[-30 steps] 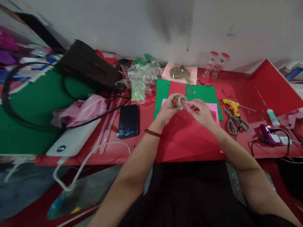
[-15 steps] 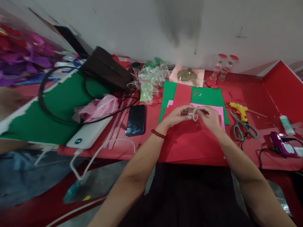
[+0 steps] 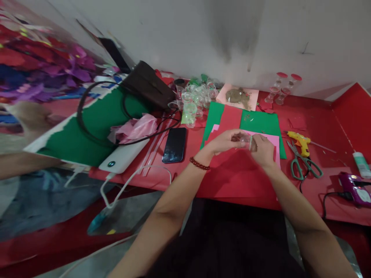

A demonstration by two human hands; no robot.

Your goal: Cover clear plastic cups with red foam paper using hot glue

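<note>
A small clear plastic cup with a pale rim is held in the air between both hands, lying on its side. My left hand has its fingers wrapped round the left part of the cup. My right hand closes round the rim end on the right, and its fingers partly cover that end. Whether a second piece sits inside the right hand is hidden. Below the hands lies red paper, over pink sheets and a green sheet.
Clear cups are heaped at the back, near sand on pale paper. Two cup stacks stand by the wall. Right lie scissors, a yellow glue gun and a purple device. Left are a phone and another person's arm.
My right hand has turned and closed further round the rim end of the cup. The camera view has shifted a little left, so the table things appear farther right.
</note>
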